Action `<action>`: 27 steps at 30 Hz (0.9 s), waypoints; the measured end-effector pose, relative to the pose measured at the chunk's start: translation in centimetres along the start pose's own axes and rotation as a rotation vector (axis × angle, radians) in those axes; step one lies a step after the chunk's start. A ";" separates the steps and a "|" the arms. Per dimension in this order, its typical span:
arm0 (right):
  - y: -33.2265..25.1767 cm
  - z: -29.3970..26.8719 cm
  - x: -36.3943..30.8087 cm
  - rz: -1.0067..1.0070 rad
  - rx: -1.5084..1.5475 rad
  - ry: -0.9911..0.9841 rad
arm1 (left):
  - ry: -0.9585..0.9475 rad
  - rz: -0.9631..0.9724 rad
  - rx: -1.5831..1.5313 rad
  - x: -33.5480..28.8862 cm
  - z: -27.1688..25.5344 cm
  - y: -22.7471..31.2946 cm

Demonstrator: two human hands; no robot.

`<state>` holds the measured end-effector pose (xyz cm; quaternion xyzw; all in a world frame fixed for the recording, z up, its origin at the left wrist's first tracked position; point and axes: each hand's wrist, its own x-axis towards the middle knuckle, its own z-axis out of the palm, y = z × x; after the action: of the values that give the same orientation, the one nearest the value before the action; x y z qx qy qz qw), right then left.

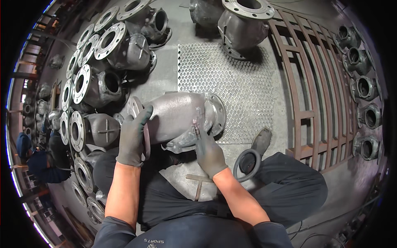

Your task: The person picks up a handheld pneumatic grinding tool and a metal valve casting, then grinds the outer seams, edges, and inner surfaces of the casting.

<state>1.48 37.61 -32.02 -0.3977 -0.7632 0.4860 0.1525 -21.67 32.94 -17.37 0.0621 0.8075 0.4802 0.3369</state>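
A grey cast-metal valve body (171,111) with round flanged ends lies on its side in front of me. My left hand (134,134), in a grey glove, grips its left flange (147,142), thumb up along the rim. My right hand (210,153), gloved too, is closed near the casting's lower right side. Its fingertips are at a small, slim, reddish-metal piece (195,126) against the surface; whether that is a tool or part of the casting I cannot make out. The right flange (216,113), with bolt holes, rests over an expanded-metal mesh sheet (231,78).
Several flanged castings (109,41) stand stacked at left; another casting (244,31) stands on the mesh's far edge. A brown steel frame (306,82) lies right, with a row of castings (366,87) beyond. A black ring-shaped object (248,163) sits by my shoe. Far left crouches another person (49,161).
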 end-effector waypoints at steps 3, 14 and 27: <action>0.3 -0.6 0.2 0.034 0.005 -0.040 | -0.014 -0.005 -0.038 -0.5 0.6 0.7; -0.8 -1.2 1.0 0.038 0.035 -0.021 | 0.030 0.029 -0.121 -0.4 1.2 0.7; 0.9 -3.1 7.4 -0.008 -0.099 0.005 | -0.054 -0.013 -0.241 2.2 0.3 0.1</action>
<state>-0.89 45.30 -32.45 -0.4030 -0.7874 0.4461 0.1364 -23.20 34.16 -18.46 0.0290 0.7350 0.5695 0.3669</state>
